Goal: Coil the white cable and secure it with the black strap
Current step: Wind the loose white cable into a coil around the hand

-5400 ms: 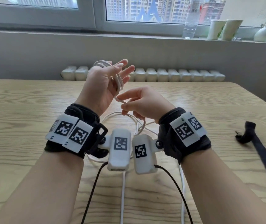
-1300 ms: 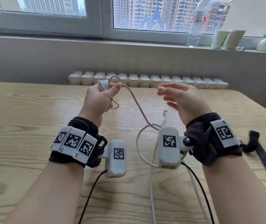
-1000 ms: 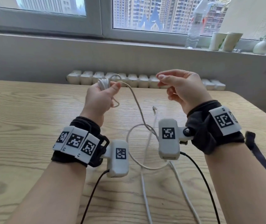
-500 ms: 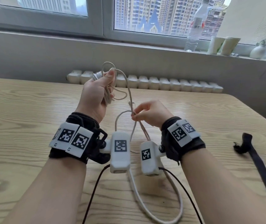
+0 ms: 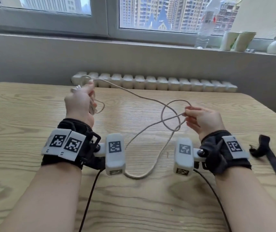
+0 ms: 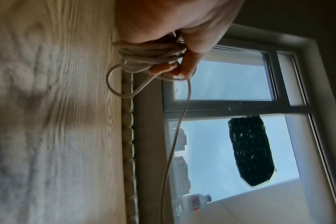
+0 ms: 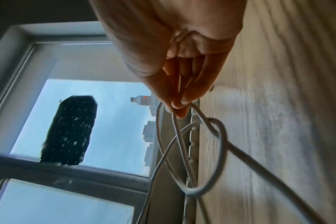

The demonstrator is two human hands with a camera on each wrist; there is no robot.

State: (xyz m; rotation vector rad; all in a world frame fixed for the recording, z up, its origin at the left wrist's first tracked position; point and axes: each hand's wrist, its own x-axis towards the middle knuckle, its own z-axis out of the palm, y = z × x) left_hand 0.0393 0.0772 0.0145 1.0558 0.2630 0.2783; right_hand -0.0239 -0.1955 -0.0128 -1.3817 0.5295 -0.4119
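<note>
Above the wooden table [image 5: 33, 114], left hand [image 5: 80, 102] clenches the coiled white cable [image 6: 150, 59]; right hand [image 5: 202, 118] pinches its loose, knotted length. Black strap [image 5: 268, 153] lies far right, untouched.

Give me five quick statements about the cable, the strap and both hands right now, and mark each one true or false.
1. The left hand grips a bundle of coiled white cable. True.
2. The right hand is empty. False: its fingertips pinch the cable at a loose loop.
3. The black strap is wrapped round the coil. False: it lies on the table, to the right of the right wrist.
4. A length of cable runs between the two hands. True.
5. The whole cable is already coiled. False: a long slack loop hangs down toward the table between the wrists.
</note>
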